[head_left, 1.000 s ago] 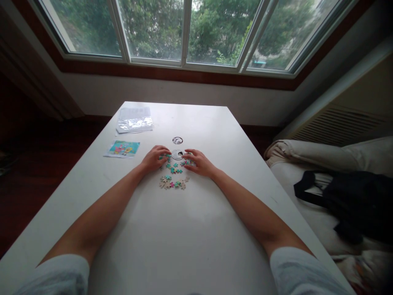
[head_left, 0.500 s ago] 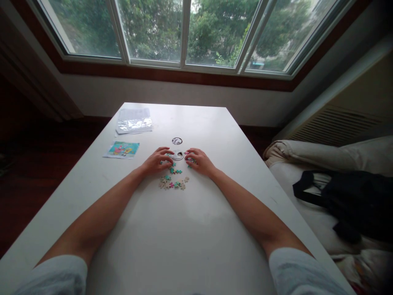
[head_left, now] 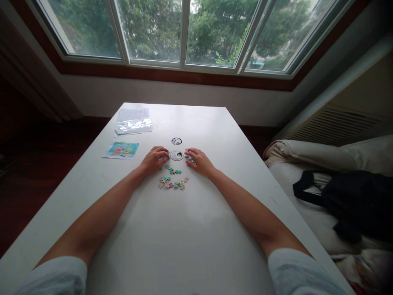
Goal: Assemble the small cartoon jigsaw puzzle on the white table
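Small jigsaw pieces [head_left: 174,185] in beige, green and pink lie in a loose heap on the white table, with a short row of green and yellow pieces [head_left: 173,169] beyond them. Farther off is a round disc with a dark spot [head_left: 177,155], between my two hands. My left hand [head_left: 155,158] curves over pieces at the disc's left side, its fingers bent and slightly apart. On the other side my right hand [head_left: 199,160] rests with spread fingers against several colourful pieces. Both palms face inward, and the pieces beneath the fingers are partly hidden.
A second round disc [head_left: 176,141] lies just beyond the first. To the left are a cartoon picture card [head_left: 120,150] and a clear plastic sleeve with papers [head_left: 134,120]. Right of the table [head_left: 190,233], a beige sofa [head_left: 285,176] holds dark cloth [head_left: 353,200].
My left hand has drawn slightly left, away from the disc, uncovering it and some pieces in the row. My right hand has stayed nearly in place.
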The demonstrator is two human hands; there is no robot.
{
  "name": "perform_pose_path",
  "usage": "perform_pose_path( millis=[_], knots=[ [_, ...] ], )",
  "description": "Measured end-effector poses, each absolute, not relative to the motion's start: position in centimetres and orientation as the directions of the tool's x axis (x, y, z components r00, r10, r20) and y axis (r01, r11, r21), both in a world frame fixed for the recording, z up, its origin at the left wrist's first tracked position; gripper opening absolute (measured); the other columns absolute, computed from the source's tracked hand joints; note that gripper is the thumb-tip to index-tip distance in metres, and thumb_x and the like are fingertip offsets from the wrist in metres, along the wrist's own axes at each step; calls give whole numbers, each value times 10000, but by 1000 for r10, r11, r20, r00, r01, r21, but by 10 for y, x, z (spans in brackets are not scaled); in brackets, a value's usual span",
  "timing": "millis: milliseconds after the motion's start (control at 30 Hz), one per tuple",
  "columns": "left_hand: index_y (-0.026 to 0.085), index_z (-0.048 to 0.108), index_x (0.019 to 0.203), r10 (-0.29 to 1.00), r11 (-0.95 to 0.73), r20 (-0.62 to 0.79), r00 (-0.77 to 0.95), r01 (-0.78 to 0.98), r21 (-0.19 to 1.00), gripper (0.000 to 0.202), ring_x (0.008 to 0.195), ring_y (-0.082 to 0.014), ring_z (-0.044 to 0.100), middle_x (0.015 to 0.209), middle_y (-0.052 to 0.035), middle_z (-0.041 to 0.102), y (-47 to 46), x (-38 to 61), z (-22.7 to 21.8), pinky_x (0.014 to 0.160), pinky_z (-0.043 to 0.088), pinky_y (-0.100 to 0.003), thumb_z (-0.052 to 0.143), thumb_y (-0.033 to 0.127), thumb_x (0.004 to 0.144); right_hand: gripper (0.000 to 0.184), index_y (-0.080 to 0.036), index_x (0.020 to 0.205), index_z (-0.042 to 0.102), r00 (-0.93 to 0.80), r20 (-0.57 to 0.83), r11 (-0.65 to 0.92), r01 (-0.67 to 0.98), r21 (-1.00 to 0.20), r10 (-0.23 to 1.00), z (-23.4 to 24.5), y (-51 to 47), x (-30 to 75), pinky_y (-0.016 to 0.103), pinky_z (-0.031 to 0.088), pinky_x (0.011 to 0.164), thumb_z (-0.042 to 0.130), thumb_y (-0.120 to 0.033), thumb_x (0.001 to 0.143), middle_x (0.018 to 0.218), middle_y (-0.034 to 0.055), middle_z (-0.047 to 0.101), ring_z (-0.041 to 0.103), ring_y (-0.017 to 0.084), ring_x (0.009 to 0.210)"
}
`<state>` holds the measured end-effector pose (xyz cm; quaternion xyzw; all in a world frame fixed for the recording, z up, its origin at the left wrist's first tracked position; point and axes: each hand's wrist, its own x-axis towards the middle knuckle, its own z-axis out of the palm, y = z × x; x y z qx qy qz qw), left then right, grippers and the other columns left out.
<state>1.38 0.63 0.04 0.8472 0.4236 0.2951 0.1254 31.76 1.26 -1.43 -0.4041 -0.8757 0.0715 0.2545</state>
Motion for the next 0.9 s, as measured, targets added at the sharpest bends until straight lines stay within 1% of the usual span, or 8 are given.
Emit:
perform_pose_path(
  millis=[133, 233, 367, 500, 600, 667, 800, 900],
  knots=[
    [242, 714, 1133, 843, -537, 353, 407, 678, 502, 261, 1262, -268, 574, 1333, -82, 643, 4, 17, 0, 1131, 455, -479, 605, 303, 904, 476, -248, 1440, 567, -576, 329, 661, 687, -302, 748, -14, 12, 316, 526, 382, 1182, 548, -431, 1001, 1519, 126, 522, 452, 299, 1434],
    [243, 637, 1267, 834, -551, 322, 447, 651, 522, 372, 1298, -261, 562, 1398, -88, 600, 3, 20, 0, 1151, 445, -459, 595, 292, 901, 486, -261, 1475, 533, -602, 285, 665, 684, -299, 746, -12, 10, 316, 545, 344, 1204, 505, -439, 1023, 1558, 121, 485, 424, 297, 1462],
    [246, 598, 1310, 825, -563, 328, 461, 617, 550, 402, 1310, -252, 555, 1420, -85, 585, 3, 21, -1, 1146, 451, -455, 566, 273, 911, 472, -256, 1483, 522, -621, 290, 685, 656, -316, 728, -12, 10, 316, 515, 348, 1208, 458, -414, 1043, 1554, 113, 492, 441, 274, 1451],
    [262, 680, 1217, 812, -584, 370, 451, 619, 525, 328, 1314, -259, 542, 1387, -71, 613, 3, 18, -2, 1167, 425, -483, 598, 265, 899, 448, -244, 1424, 578, -562, 344, 658, 674, -337, 752, -12, 11, 316, 497, 378, 1184, 514, -419, 1016, 1495, 123, 547, 479, 279, 1412],
    [279, 761, 1058, 758, -650, 372, 536, 575, 497, 224, 1363, -270, 495, 1389, -47, 626, 2, 16, 2, 1189, 391, -498, 603, 244, 903, 463, -242, 1373, 615, -510, 380, 631, 689, -357, 772, -10, 10, 317, 498, 399, 1162, 611, -450, 959, 1461, 132, 569, 506, 294, 1376],
    [294, 790, 978, 713, -692, 347, 609, 534, 485, 210, 1407, -277, 451, 1381, -26, 643, 0, 16, 5, 1202, 370, -504, 607, 224, 902, 500, -246, 1363, 620, -512, 389, 638, 681, -360, 766, -9, 9, 318, 501, 406, 1156, 665, -472, 918, 1465, 132, 561, 509, 302, 1368],
    [301, 805, 910, 694, -703, 309, 650, 519, 487, 222, 1431, -282, 423, 1355, -8, 668, -1, 18, 10, 1209, 358, -511, 623, 181, 871, 594, -266, 1379, 605, -566, 365, 671, 661, -335, 739, -10, 9, 319, 546, 375, 1171, 737, -506, 852, 1519, 132, 506, 450, 335, 1418],
    [286, 799, 896, 716, -686, 326, 618, 536, 492, 191, 1422, -280, 434, 1330, -17, 682, -2, 18, 11, 1199, 376, -510, 631, 197, 870, 547, -265, 1378, 604, -537, 362, 644, 685, -340, 762, -14, 12, 319, 569, 365, 1174, 709, -472, 883, 1520, 140, 500, 426, 339, 1435]
  ],
)
